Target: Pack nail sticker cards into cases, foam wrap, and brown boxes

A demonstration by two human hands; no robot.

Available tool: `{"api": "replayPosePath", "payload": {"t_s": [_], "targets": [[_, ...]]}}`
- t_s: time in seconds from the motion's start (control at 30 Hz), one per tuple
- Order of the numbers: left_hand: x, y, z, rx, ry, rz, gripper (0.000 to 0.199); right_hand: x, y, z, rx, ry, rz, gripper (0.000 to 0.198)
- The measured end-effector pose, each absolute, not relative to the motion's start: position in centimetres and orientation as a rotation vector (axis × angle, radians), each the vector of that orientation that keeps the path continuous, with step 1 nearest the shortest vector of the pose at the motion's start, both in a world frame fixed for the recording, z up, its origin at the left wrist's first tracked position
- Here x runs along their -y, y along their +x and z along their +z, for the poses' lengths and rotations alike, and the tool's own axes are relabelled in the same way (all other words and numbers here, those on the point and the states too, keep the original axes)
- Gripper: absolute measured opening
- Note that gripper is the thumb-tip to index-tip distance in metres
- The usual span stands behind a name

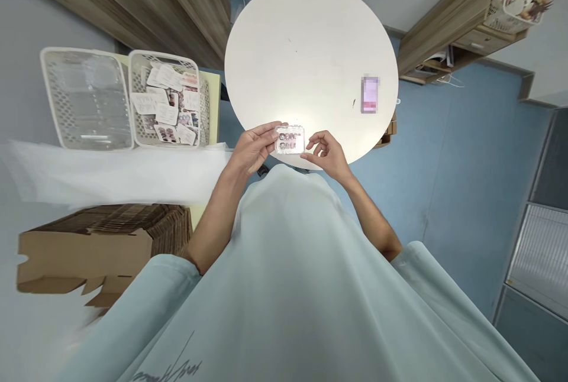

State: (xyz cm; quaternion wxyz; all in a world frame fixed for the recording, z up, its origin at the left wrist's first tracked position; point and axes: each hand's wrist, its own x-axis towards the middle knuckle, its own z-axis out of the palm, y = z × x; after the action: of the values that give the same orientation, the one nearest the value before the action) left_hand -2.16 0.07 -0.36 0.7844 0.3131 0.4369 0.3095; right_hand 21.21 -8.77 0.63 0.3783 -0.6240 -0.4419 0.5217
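Observation:
A small clear plastic case (290,146) with two rows of dark and pink press-on nails inside is held over the near edge of the white round table (310,45). My left hand (256,146) grips its left side, thumb on top. At the right side, my right hand (328,154) has its fingers bent and apart from the thumb. The right thumb tip is close to the case's lower right corner; whether it touches I cannot tell.
A phone-like pixelated item (370,95) lies on the table's right. To the left stand a basket of clear plastic cases (95,104), a basket of nail cards (166,113), white sheeting (119,175) and flattened cardboard boxes (89,252). A shelf (448,15) stands at the right.

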Motion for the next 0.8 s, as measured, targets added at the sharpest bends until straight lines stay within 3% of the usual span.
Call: {"api": "replayPosePath", "payload": {"t_s": [0.33, 0.63, 0.8], "targets": [[-0.2, -1.7, -0.4, -0.954, 0.759, 0.687, 0.058, 8.1, 20.0, -0.1, 0.86, -1.562, 1.551, 0.07], [1.4, -4.0, -2.4, -1.086, 0.856, 0.713, 0.084, 7.0, 18.7, -0.8, 0.789, -1.615, 1.581, 0.077], [2.0, -5.4, -3.8, -1.112, 0.859, 0.732, 0.085, 6.3, 17.2, -1.8, 0.81, -1.641, 1.6, 0.073]]}}
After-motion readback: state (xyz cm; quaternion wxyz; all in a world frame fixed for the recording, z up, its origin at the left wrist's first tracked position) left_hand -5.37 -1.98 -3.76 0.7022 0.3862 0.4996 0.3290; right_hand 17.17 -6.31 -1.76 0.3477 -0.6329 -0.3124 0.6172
